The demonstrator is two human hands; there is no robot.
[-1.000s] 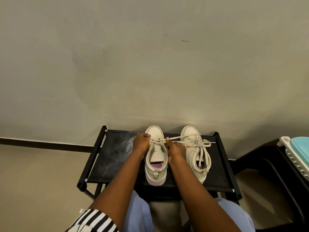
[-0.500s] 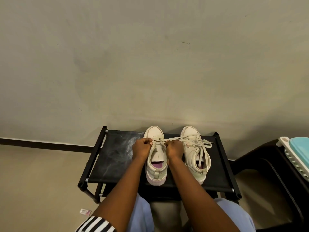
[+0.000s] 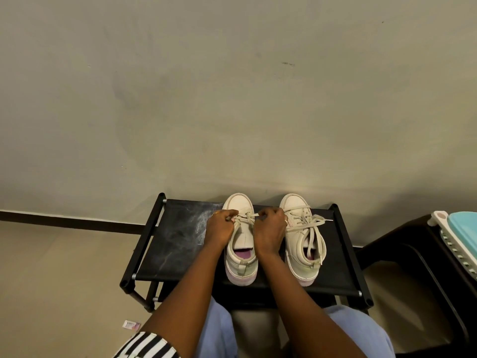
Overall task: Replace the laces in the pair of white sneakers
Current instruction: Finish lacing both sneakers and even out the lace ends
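Black rack is carrying the left sneaker toe toward its far edge, while left hand and right hand are pinching its lace crosswise between them.

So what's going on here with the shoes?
A person sits at a black rack with two white sneakers on it. Both hands are working on the sneaker on the left: the left hand and right hand each pinch its lace near the toe end. The lace crosses only there; the tongue below is bare. The sneaker on the right is laced further up, with loose ends draped over its opening.
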